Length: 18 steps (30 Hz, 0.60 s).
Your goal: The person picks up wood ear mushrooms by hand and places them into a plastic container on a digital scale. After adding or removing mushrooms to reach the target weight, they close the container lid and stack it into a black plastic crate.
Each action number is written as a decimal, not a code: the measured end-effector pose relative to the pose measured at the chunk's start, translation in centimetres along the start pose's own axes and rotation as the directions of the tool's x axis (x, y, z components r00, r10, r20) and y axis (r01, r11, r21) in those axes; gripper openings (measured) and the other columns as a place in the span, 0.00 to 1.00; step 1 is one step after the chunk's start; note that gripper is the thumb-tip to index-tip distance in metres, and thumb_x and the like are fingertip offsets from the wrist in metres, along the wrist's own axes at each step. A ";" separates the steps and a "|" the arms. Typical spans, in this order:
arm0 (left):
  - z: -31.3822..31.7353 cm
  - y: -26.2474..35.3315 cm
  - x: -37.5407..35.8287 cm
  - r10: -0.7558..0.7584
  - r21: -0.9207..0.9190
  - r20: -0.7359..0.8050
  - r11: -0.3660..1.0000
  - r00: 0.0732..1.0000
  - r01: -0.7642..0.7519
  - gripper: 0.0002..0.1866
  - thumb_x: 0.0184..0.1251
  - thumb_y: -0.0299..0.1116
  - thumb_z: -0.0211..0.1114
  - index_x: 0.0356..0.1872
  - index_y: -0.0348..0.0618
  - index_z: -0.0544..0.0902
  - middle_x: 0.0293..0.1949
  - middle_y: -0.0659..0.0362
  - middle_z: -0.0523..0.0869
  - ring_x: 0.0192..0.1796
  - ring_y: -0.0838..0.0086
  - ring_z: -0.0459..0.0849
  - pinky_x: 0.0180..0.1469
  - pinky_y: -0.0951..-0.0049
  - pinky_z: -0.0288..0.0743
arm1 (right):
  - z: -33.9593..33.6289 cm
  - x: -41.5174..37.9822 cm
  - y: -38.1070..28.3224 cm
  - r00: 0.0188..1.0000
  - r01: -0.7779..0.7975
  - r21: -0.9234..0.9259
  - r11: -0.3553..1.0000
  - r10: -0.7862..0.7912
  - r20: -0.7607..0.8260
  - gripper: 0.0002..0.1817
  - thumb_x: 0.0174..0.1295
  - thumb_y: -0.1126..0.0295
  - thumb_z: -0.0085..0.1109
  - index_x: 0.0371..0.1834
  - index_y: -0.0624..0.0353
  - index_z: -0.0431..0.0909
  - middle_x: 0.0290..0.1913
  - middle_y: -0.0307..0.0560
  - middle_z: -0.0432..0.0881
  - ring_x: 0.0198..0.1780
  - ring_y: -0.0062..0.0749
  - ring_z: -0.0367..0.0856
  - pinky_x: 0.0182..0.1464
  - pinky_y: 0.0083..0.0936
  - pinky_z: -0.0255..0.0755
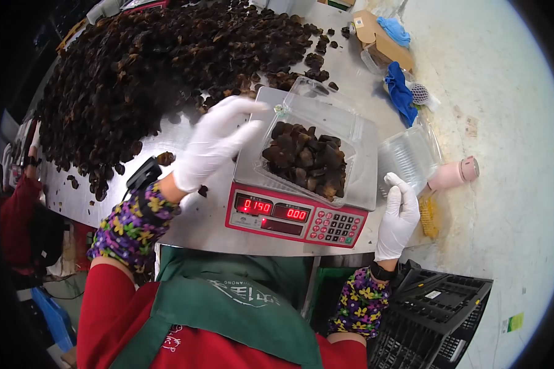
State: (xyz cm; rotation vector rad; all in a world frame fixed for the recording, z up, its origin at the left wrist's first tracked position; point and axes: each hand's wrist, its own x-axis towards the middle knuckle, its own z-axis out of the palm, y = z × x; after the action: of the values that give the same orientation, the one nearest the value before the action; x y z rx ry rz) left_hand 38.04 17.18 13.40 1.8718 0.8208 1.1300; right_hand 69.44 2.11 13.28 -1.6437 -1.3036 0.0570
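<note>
A red digital scale [271,216] with a lit display stands on the metal table. On its plate lies an open clear plastic box [349,175] filled with dark brown pieces [306,160] that look like dried fungus. My left hand [218,138], white-gloved, is over the scale's left edge, thumb and fingers apart, holding nothing. To the right of the scale is my right hand [400,215], also gloved, beside a stack of clear plastic trays or lids [409,157]; its fingers are bent close together, and anything between them is too small to make out.
A large heap of dark pieces [123,74] covers the table's left and back. At the right are a pink bottle [452,174], a blue cloth [401,95], a yellow object [429,216] and a cardboard box [381,43]. Black crates [434,307] stand below. Another person's red sleeve [20,206] shows far left.
</note>
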 end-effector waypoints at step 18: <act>-6.4 -10.2 -9.6 -0.116 0.484 -0.233 0.848 0.966 0.218 0.04 0.63 0.24 0.65 0.38 0.41 0.82 0.40 0.51 0.81 0.44 0.59 0.83 0.46 0.65 0.78 | 1.6 1.1 0.5 0.990 -0.087 0.022 0.996 0.084 0.114 0.12 0.75 0.76 0.52 0.53 0.67 0.83 0.50 0.48 0.87 0.53 0.31 0.84 0.61 0.28 0.74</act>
State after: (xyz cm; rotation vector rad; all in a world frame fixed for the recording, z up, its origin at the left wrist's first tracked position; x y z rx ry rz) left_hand 27.17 16.04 2.64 2.0689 1.4861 1.0652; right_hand 69.36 4.00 12.70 -1.6935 -1.3108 0.2208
